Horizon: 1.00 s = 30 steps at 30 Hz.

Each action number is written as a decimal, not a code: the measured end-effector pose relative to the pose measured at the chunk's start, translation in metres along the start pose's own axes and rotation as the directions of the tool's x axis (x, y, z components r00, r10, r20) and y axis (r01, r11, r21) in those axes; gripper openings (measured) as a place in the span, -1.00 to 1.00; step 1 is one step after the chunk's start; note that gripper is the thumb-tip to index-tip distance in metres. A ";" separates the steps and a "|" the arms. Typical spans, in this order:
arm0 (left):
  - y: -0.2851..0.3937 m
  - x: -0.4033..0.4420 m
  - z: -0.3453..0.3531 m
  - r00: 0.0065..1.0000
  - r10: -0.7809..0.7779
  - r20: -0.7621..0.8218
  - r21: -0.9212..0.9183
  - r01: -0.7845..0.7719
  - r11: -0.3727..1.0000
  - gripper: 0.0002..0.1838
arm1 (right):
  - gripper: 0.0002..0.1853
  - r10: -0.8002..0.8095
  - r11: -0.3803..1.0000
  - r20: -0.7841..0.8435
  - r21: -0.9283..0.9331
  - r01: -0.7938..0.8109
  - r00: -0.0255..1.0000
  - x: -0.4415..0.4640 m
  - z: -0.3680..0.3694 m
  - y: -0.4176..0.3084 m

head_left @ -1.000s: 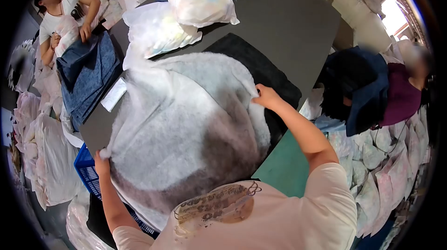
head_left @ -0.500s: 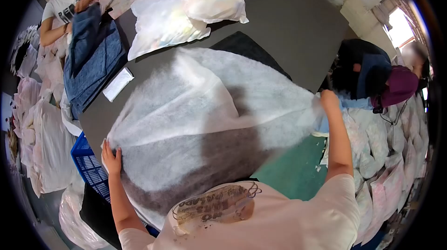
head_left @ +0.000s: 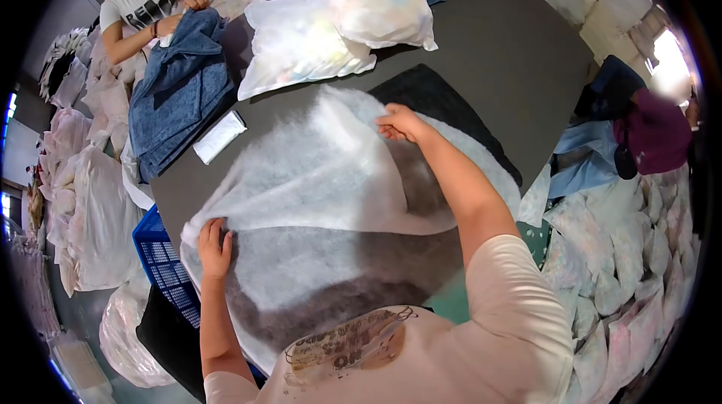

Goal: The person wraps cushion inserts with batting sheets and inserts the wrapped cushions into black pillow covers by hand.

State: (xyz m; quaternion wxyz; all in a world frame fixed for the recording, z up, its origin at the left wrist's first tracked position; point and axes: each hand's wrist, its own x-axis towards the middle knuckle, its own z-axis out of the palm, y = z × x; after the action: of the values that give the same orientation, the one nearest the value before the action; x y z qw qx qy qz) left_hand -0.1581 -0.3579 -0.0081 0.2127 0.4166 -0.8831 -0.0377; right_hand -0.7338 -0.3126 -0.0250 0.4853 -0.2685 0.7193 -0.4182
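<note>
A large, thin white sheet of non-woven fabric (head_left: 301,261) spreads over the near part of the grey table, loosely folded, and partly see-through. My left hand (head_left: 216,247) lies at its left edge, fingers stretched out against the material. Reaching across to the far side, my right hand (head_left: 402,123) has its fingers closed on the sheet's upper edge. A dark folded cloth (head_left: 451,107) lies just beyond that hand, partly under the sheet.
Two stuffed white bags (head_left: 304,47) lie at the back of the grey table (head_left: 519,50). On the left, a person (head_left: 147,1) handles blue denim (head_left: 180,77) near a small white packet (head_left: 219,137). A blue crate (head_left: 167,265) stands below. Another person's maroon garment (head_left: 653,133) shows at right, above piled bags (head_left: 624,231).
My right hand has swung from the far right corner inward and up to the sheet's far edge. The sheet's right side has dropped. My left hand stays at the left edge.
</note>
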 end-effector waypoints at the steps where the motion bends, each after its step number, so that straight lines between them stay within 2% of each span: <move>1: -0.004 0.004 0.009 1.000 -0.010 -0.022 -0.004 0.010 1.000 -0.64 | -0.65 0.046 0.999 0.100 0.012 -0.048 0.994 0.013 -0.006 -0.002; 2: -0.010 0.007 0.012 1.000 -0.018 -0.015 -0.010 0.018 1.000 -0.62 | -0.69 0.096 0.995 0.200 0.015 -0.101 0.975 0.028 -0.015 -0.003; 3: -0.018 0.010 0.012 1.000 -0.031 -0.006 -0.019 0.031 0.999 -0.60 | -0.78 0.020 0.987 0.199 0.155 -0.052 0.980 0.038 -0.030 -0.014; 4: -0.023 0.014 0.015 0.999 -0.046 -0.001 -0.032 0.046 0.998 -0.58 | -0.77 0.045 0.948 0.055 0.313 -0.060 0.997 0.047 -0.049 -0.026; 5: -0.017 0.023 0.008 0.997 -0.074 0.036 -0.030 0.075 0.997 -0.57 | -0.79 0.080 0.919 0.003 0.388 -0.075 0.997 0.080 -0.081 -0.029; 6: -0.019 0.027 0.007 0.995 -0.082 0.052 0.001 0.082 0.997 -0.53 | -0.81 0.049 0.938 -0.086 0.346 -0.016 0.995 0.102 -0.114 -0.034; 7: -0.018 0.030 0.006 0.994 -0.093 0.061 -0.006 0.093 0.996 -0.51 | -0.82 0.013 0.939 -0.254 0.336 0.075 0.967 0.105 -0.134 -0.050; 8: -0.018 0.036 0.009 0.993 -0.098 0.067 -0.013 0.099 0.995 -0.49 | -0.75 -0.058 0.951 -0.469 0.243 0.192 0.881 0.108 -0.148 -0.062; 9: -0.019 0.039 0.012 0.991 -0.104 0.079 0.009 0.104 0.995 -0.47 | -0.68 -0.069 0.932 -0.535 0.266 0.245 0.842 0.118 -0.167 -0.066; 10: -0.021 0.040 0.014 0.989 -0.107 0.098 0.038 0.103 0.994 -0.45 | -0.58 -0.129 0.942 -0.563 0.189 0.279 0.816 0.128 -0.180 -0.062; 12: -0.026 0.045 0.020 0.993 -0.076 0.090 0.080 0.069 0.994 -0.42 | -0.36 -0.330 0.944 -0.539 -0.188 0.272 0.775 0.126 -0.170 -0.054; 15: -0.032 0.050 0.017 0.993 -0.089 0.074 0.118 0.080 0.990 -0.40 | -0.33 -0.538 0.826 -0.286 -0.367 0.428 0.793 0.131 -0.141 -0.009; 18: -0.046 0.056 0.008 0.983 -0.064 0.173 0.082 0.051 0.995 -0.42 | -0.48 -0.431 0.866 -0.175 -0.355 0.352 0.885 0.109 -0.122 -0.010; 19: -0.051 0.059 0.008 0.988 -0.121 0.093 -0.012 0.123 0.992 -0.50 | -0.61 -0.596 0.778 -0.277 -0.432 0.456 0.754 0.117 -0.120 -0.001; 20: -0.060 0.064 0.008 0.954 -0.275 0.119 -0.089 0.287 0.954 -0.52 | -0.61 -0.669 0.688 -0.249 -0.564 0.457 0.700 0.120 -0.122 -0.001; 22: -0.074 0.081 0.004 0.809 -0.552 0.202 -0.224 0.587 0.778 -0.56 | -0.60 -0.795 0.456 -0.147 -0.784 0.421 0.588 0.121 -0.129 -0.009; 23: -0.070 0.092 0.004 0.841 -0.482 0.246 -0.158 0.525 0.836 -0.58 | -0.62 -0.865 0.324 -0.103 -0.862 0.391 0.491 0.117 -0.121 -0.018; 25: -0.054 0.114 0.006 0.880 -0.337 0.335 -0.042 0.371 0.928 -0.62 | -0.62 -0.625 0.567 -0.116 -0.747 0.348 0.772 0.111 -0.098 -0.046; 26: -0.047 0.117 0.016 0.895 -0.259 0.362 0.009 0.275 0.961 -0.65 | -0.62 -0.474 0.670 -0.098 -0.685 0.286 0.875 0.110 -0.086 -0.057; 27: -0.037 0.117 0.030 0.901 -0.184 0.392 0.057 0.176 0.983 -0.68 | -0.57 -0.368 0.771 -0.041 -0.571 0.281 0.929 0.117 -0.075 -0.057; 28: -0.030 0.119 0.038 0.900 -0.112 0.421 0.104 0.074 0.992 -0.70 | -0.55 -0.402 0.708 0.001 -0.633 0.311 0.916 0.123 -0.065 -0.057; 30: -0.016 0.127 0.038 0.893 -0.052 0.447 0.108 0.004 0.994 -0.72 | -0.53 -0.453 0.579 0.076 -0.733 0.358 0.888 0.137 -0.050 -0.042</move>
State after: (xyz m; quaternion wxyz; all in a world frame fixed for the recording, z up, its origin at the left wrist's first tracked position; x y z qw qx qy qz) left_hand -0.2330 -0.4680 -0.0030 -0.0193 0.4199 -0.9029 -0.0900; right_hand -0.8334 -0.4257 -0.0447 0.1845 -0.5707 0.7717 -0.2115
